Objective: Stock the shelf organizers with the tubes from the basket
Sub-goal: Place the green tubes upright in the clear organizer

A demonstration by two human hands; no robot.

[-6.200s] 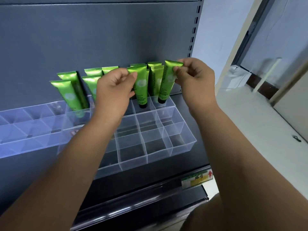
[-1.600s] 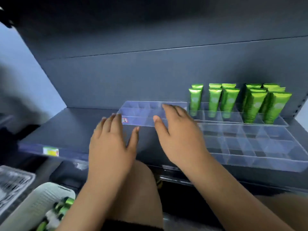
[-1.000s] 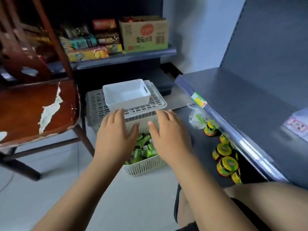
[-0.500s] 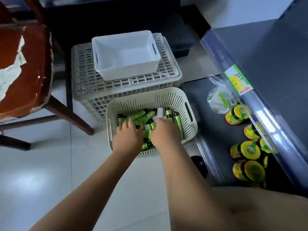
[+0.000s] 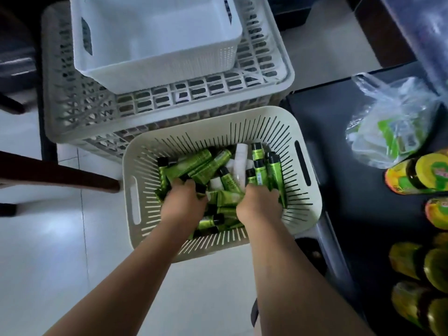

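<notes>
A cream slotted basket [image 5: 218, 117] stands on the pale floor, holding several green tubes [image 5: 194, 166] with black caps and a white tube [image 5: 241, 154]. Both of my hands reach down into the pile. My left hand [image 5: 184, 202] is curled over tubes at the left of the heap, fingertips buried among them. My right hand [image 5: 260, 204] is curled around tubes at the right side, next to some upright ones. The shelf organizers are out of view.
Behind the basket a grey lattice crate [image 5: 72, 105] carries a white bin [image 5: 155, 37]. To the right, a dark low shelf [image 5: 339, 141] holds a plastic bag [image 5: 388, 127] and several yellow-lidded jars [image 5: 417, 173]. A brown chair leg [image 5: 60, 175] crosses at left.
I turned from the shelf organizers down to the basket on the floor. Both hands, flat and empty before, have dropped into the basket and curled into the tube pile.
</notes>
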